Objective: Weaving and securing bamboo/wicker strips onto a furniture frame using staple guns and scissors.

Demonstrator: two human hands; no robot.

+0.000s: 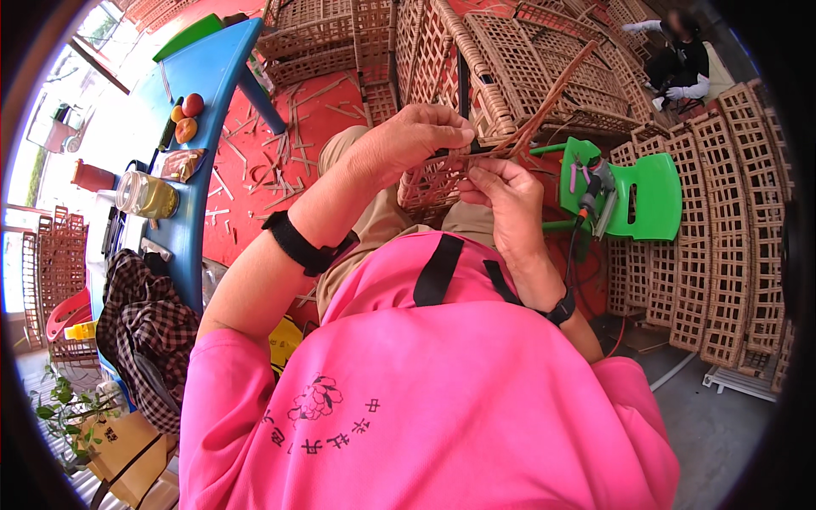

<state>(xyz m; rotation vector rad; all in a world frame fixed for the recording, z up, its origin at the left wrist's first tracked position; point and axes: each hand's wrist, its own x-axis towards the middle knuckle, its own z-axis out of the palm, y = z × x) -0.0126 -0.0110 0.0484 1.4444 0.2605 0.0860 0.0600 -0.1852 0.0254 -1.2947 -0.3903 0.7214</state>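
Both hands are pinched down on weaving strips: the left hand point(414, 136) is curled over the top edge of the small woven lattice panel point(429, 183), fingers closed on it, while the right hand point(503, 200) grips the thin cane strips point(544, 115) just beside it, thumb pressed in. The panel sits over the person's lap, right between both hands. Off to the left there's a blue table point(204, 127) with a glass jar point(146, 195), and a green plastic chair point(646, 195) on the right carrying some tools.
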